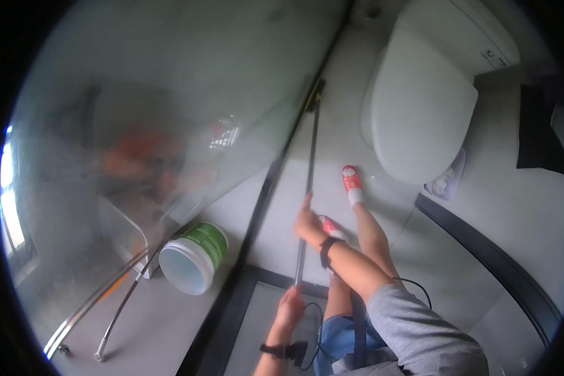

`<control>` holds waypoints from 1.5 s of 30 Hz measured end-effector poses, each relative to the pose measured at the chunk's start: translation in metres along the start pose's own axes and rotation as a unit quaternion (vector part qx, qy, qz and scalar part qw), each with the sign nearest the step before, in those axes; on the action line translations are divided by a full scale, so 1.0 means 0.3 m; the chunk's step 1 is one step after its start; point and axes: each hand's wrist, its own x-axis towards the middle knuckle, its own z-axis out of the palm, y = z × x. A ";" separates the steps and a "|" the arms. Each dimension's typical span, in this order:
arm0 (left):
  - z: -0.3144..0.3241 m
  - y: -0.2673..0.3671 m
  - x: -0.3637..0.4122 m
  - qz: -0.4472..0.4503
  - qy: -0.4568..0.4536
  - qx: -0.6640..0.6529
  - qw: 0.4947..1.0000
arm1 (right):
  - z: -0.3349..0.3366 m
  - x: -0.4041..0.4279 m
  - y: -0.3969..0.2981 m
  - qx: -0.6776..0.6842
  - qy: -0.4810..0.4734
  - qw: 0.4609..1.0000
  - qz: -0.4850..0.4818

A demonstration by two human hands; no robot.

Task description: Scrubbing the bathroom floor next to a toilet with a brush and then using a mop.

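A long metal pole [314,155] runs from my hands up to a dark brush or squeegee head [316,95], whose kind I cannot tell. That head lies on the floor against the dark strip at the foot of the glass panel. My right hand [308,223] holds the middle of the pole, its index finger stretched along it. Lower down, my left hand [291,308] is closed round the pole near its end. Both wrists wear dark straps.
A white toilet [420,108] stands at upper right, a small waste bin [447,176] beside it. Left of the dark threshold [258,211] lie a white and green bucket [207,244] and a thin metal rod [122,305]. A curved dark threshold [489,254] crosses the right side.
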 end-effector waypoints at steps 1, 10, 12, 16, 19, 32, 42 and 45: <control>0.046 0.041 0.055 0.014 -0.027 0.006 1.000 | -0.065 0.054 -0.015 0.009 0.029 0.999 -0.026; 0.225 0.181 0.071 0.011 -0.048 0.018 0.999 | -0.338 0.088 -0.093 0.034 0.008 0.997 -0.069; 0.122 0.110 -0.031 0.025 -0.024 0.019 0.999 | -0.230 -0.008 -0.101 0.059 -0.088 0.994 -0.018; 0.113 0.117 -0.173 -0.056 0.025 -0.020 0.998 | -0.119 -0.092 -0.075 0.027 -0.093 0.995 0.017; 0.190 0.167 -0.102 -0.031 0.028 -0.011 0.999 | -0.245 -0.026 -0.110 0.062 -0.091 0.994 0.008; 0.589 0.309 -0.003 -0.031 -0.059 -0.036 0.997 | -0.655 0.153 -0.122 0.001 -0.033 0.999 -0.042; 0.755 0.423 0.052 -0.076 -0.051 -0.053 0.994 | -0.850 0.220 -0.184 -0.016 -0.021 0.999 -0.033; 0.831 0.486 0.076 -0.041 -0.075 -0.005 0.996 | -0.931 0.276 -0.202 -0.021 0.023 0.998 -0.057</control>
